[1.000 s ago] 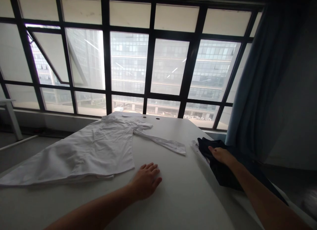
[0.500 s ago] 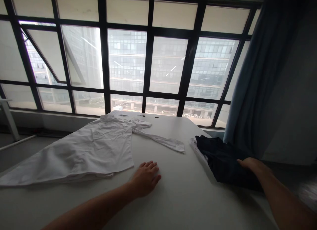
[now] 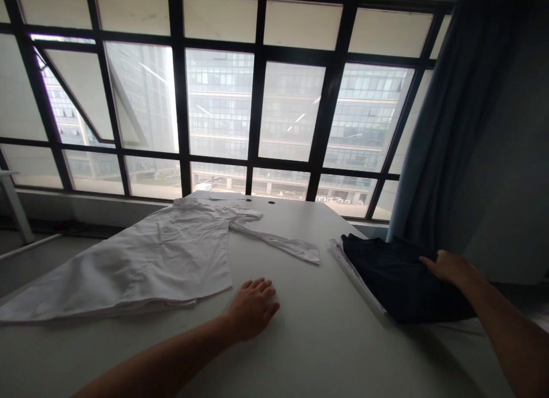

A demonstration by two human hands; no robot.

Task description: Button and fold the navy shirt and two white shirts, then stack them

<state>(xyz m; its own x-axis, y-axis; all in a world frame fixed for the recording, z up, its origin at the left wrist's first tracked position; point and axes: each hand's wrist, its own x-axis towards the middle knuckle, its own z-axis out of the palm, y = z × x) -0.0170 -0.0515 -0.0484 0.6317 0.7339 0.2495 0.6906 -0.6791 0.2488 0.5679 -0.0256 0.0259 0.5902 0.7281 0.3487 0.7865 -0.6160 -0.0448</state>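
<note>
1. Two hands show, both the person's own, and each forearm comes in from the near edge of the view.
2. The left hand (image 3: 252, 309) lies palm down on the white table (image 3: 326, 352), near the table's middle. Its fingers (image 3: 259, 289) are slightly spread and hold nothing. It sits just beside the hem of the shirt, and the two look apart.
3. The right hand (image 3: 446, 269) rests on top of the dark garment, towards the far right. Its fingers (image 3: 431, 262) lie close together across the cloth; whether they pinch it, I cannot tell.
4. One white long-sleeved shirt (image 3: 141, 255) lies spread on the left of the table, its lower part spilling past the left edge. One sleeve (image 3: 278, 243) stretches right across the tabletop, with its cuff near the dark garment.
5. One dark navy garment (image 3: 403, 278) lies in a low, flattish heap on the right side of the table.
6. One narrow strip of white cloth (image 3: 355, 272) runs along the left edge of the dark garment, partly under it.
7. Two small round holes (image 3: 259, 201) mark the tabletop near its far edge, just beyond the shirt's collar area.
8. Beyond the table stands one black-framed window (image 3: 257, 100), with one blue-grey curtain (image 3: 433, 146) hanging at its right.
</note>
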